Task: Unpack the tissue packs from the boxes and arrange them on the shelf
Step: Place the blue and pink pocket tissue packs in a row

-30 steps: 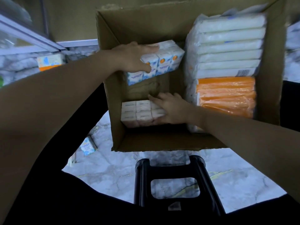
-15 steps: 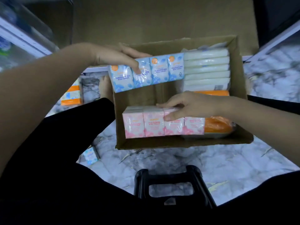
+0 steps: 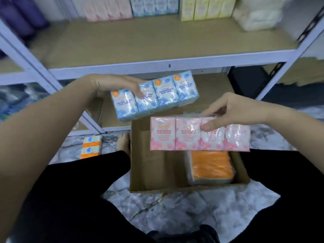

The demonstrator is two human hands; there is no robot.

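- My left hand (image 3: 112,85) has its grip closed on the blue tissue pack (image 3: 155,96), held up in front of the shelf (image 3: 157,42).
- My right hand (image 3: 233,109) pinches the top of the pink tissue pack (image 3: 199,134), which hangs below my fingers, over the open box (image 3: 149,165).
- An orange pack (image 3: 211,166) lies inside the box.

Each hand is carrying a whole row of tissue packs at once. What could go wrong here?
The right hand pinches the pink pack only at its top edge, in slippery wrap; that grip might slip and drop it into the box. The left hand holds the blue pack near one end, so the far end could sag or catch the shelf edge.
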